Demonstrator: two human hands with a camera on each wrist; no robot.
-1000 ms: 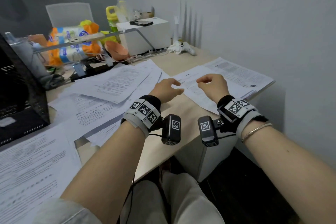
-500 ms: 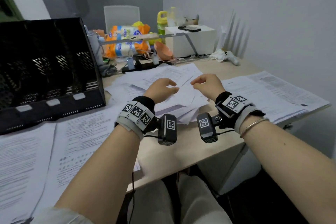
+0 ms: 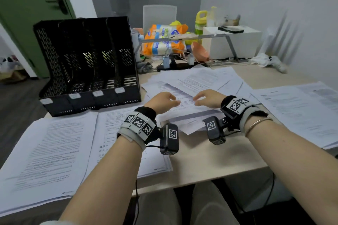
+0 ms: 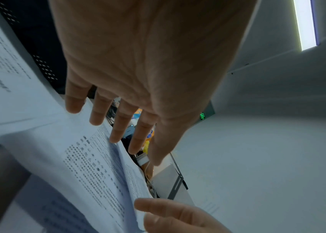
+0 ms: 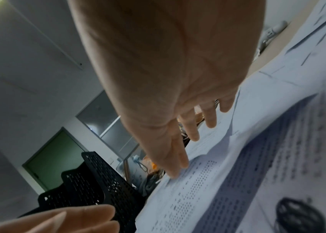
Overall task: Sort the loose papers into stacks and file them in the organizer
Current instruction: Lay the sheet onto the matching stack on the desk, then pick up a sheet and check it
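Loose printed papers (image 3: 193, 82) lie fanned in a messy pile at the middle of the desk. My left hand (image 3: 167, 99) and right hand (image 3: 202, 97) hover side by side over the pile's near part, fingers straight, holding nothing. In the left wrist view my left fingertips (image 4: 116, 137) touch the edge of a raised sheet (image 4: 90, 165). The right fingertips (image 5: 174, 171) rest on a printed sheet (image 5: 228, 181). The black mesh organizer (image 3: 86, 64) stands upright at the back left, its slots showing no papers.
Paper stacks lie at the front left (image 3: 47, 153), beside it (image 3: 117, 129), and at the right edge (image 3: 300, 113). Behind the pile are a power strip (image 3: 175, 65), a grey stand (image 3: 184, 37), a white box (image 3: 232, 44), an orange-and-white package and bottles.
Both hands have moved left from the right-hand papers to the middle pile. The view has swung left, bringing the whole organizer and the left stacks into sight.
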